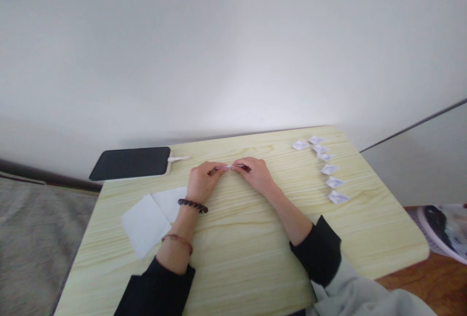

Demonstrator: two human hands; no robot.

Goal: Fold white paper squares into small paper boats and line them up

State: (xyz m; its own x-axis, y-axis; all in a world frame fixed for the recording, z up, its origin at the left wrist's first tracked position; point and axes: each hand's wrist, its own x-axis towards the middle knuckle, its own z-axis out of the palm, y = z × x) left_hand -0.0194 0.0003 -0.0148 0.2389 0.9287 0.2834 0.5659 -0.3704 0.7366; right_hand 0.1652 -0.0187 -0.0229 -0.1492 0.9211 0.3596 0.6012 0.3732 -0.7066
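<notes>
Between my two hands, over the middle of the table, is a small folded piece of white paper (229, 166), mostly covered by fingers. My left hand (203, 178) pinches its left end between thumb and fingers. At the right end, my right hand (255, 174) pinches it the same way. Below my left forearm and hand lie white paper sheets (146, 223), partly overlapping. Off to the right of my right hand, several small folded white paper boats (330, 169) stand in a loose column, with one set to the left near the top.
A black-screened tablet-like device (131, 162) with a white cable (179, 158) plugged in sits at the table's back left corner. The wood-grain table (248, 252) meets a white wall (233, 53) behind. A pink-rimmed basket (434, 233) stands on the floor at right.
</notes>
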